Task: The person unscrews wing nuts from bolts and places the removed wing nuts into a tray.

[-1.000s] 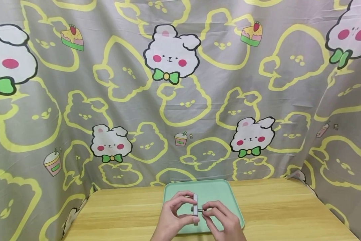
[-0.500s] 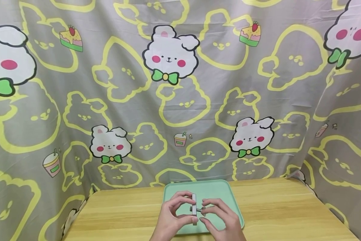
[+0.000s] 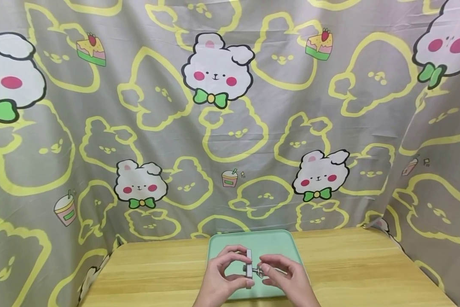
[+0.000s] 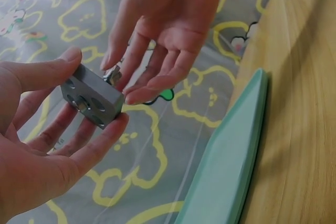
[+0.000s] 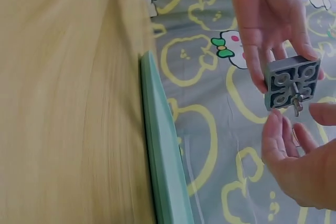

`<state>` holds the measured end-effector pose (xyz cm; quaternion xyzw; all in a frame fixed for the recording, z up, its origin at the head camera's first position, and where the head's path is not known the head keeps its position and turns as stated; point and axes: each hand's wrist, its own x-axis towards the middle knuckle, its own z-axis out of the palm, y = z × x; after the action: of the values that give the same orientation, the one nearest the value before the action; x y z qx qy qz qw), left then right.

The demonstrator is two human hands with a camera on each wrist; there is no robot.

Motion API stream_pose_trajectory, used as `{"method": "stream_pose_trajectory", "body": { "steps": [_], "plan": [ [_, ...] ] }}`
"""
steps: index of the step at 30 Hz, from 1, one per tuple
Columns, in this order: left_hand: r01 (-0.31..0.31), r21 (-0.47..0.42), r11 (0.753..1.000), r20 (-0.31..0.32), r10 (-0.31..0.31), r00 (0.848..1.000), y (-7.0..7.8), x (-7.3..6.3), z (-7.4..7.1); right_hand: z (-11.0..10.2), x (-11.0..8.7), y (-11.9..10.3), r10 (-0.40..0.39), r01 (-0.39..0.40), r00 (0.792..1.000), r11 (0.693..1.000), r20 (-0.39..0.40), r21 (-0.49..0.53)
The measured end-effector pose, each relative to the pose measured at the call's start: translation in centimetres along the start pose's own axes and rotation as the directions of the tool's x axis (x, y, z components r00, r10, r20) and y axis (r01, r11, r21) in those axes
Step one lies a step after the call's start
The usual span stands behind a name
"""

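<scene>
My left hand holds a grey square block by its edges, between thumb and fingertips, above the green tray. Round holes mark one face of the block in the left wrist view; the ribbed face shows in the right wrist view. A metal bolt runs through the block's middle, and a wing nut sits on its shank. Around the wing nut is my right hand, its thumb and fingers spread. The right wrist view shows gaps between those fingertips and the nut.
A mint green tray lies on the wooden table under both hands. Behind the table and at its sides hangs a grey curtain with cartoon rabbits.
The right fingers have come off their pinch at the bolt's end and spread, and the right hand has turned around the wing nut. The left hand keeps its hold on the block.
</scene>
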<state>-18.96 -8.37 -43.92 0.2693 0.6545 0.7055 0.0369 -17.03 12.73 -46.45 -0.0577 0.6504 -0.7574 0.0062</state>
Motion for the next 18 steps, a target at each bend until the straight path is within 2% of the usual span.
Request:
{"method": "stream_pose_trajectory", "body": {
  "steps": [5,8,18],
  "plan": [
    [-0.001,0.011,1.0,0.004,0.001,1.0,-0.09,0.01,0.12,-0.58,0.1,0.23,0.104,-0.114,0.989,0.989,0.103,0.089],
    [-0.004,0.012,1.0,0.009,0.004,1.0,-0.16,-0.02,0.19,-0.78,0.09,0.32,0.135,-0.153,0.981,0.98,0.139,0.128],
    [-0.02,0.02,1.0,0.027,0.019,0.999,-0.46,-0.05,0.48,-0.87,0.17,0.66,0.153,-0.175,0.977,0.974,0.15,0.144]
  ]
}}
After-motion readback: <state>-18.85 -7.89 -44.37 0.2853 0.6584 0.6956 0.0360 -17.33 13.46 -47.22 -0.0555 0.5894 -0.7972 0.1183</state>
